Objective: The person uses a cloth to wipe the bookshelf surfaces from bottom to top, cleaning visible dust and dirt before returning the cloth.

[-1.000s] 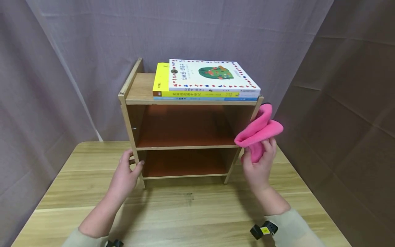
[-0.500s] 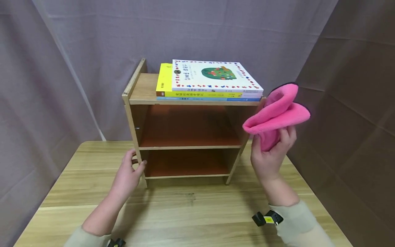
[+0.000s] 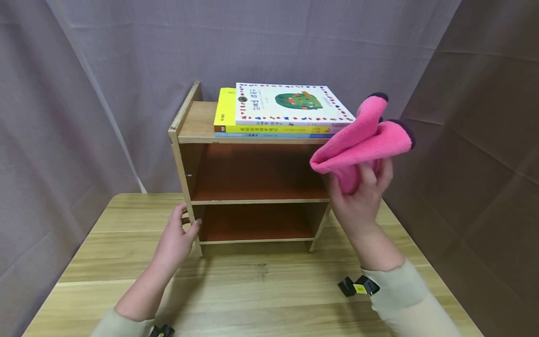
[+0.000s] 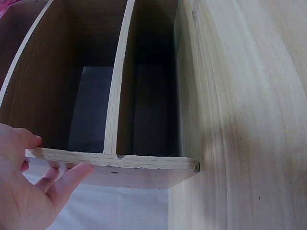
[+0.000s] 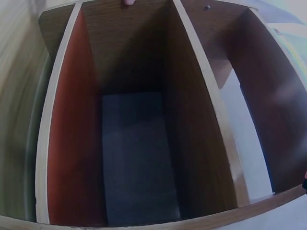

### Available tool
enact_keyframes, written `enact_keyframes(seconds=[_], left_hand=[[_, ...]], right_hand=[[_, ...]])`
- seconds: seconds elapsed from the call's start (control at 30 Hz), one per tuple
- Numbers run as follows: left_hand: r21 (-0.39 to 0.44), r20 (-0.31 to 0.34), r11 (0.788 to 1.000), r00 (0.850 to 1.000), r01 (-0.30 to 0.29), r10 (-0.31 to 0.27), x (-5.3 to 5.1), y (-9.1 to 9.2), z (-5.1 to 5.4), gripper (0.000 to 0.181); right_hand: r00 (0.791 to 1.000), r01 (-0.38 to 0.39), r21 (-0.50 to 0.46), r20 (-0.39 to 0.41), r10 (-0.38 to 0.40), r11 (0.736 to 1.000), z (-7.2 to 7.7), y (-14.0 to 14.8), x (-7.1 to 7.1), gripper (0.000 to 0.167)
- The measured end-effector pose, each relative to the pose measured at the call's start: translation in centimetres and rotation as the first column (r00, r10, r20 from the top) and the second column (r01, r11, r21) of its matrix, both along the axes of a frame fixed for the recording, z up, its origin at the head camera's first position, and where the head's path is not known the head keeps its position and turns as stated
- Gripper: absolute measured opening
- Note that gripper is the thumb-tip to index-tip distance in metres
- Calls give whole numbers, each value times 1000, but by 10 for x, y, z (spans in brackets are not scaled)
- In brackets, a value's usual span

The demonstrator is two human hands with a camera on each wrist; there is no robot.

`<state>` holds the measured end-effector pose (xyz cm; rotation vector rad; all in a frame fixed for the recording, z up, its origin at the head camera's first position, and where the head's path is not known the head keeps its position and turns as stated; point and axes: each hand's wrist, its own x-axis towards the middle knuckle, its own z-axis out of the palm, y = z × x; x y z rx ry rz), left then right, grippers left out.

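My left hand (image 3: 176,238) holds the left side panel of a small wooden shelf (image 3: 258,202) near its bottom. In the left wrist view, the thumb and fingers of that hand (image 4: 29,184) lie on either side of the panel's edge. My right hand (image 3: 359,199) grips a folded pink cloth (image 3: 362,145) with dark edging, raised at the shelf's upper right corner. From the head, the cloth covers that corner and part of the books. Shelf boards fill the right wrist view, where the right hand is out of sight.
Several books lie stacked on the shelf's top board, a white picture book (image 3: 290,103) above a yellow one (image 3: 225,110). The shelf stands on a wood-grain table (image 3: 261,295). Grey curtain (image 3: 269,42) hangs behind, and a brown cloth wall (image 3: 476,154) is at the right.
My right hand rose and swung right with the pink cloth, then came back left over the shelf's upper right corner. The left hand has stayed on the side panel.
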<state>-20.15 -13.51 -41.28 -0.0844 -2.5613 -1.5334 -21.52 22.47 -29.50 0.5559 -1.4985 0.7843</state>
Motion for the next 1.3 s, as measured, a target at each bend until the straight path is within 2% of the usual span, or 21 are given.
enact_keyframes(seconds=[0.13, 0.33, 0.67, 0.83, 1.0, 1.3], left_hand=[[3, 5, 1000, 1000, -7, 7, 0, 0, 1, 46], [6, 6, 1000, 1000, -10, 10, 0, -1, 1, 46], [0, 4, 1000, 1000, -6, 6, -1, 1, 0, 46], [-4, 7, 1000, 1000, -7, 7, 0, 2, 0, 45], [-4, -1, 1000, 1000, -7, 7, 0, 2, 1, 46], [-5, -15, 1000, 1000, -10, 10, -2, 1, -1, 44]], right_hand=[[999, 20, 34, 37, -21, 999, -1, -2, -4, 53], [999, 18, 37, 48, -20, 999, 0, -5, -9, 53], [994, 100, 119, -51, -94, 988, -4, -16, -16, 41], [994, 96, 119, -66, -89, 988, -4, -22, -17, 49], [993, 97, 124, -83, -87, 988, -5, -27, -18, 49], [991, 126, 201, -62, -116, 971, -9, -36, -17, 48]])
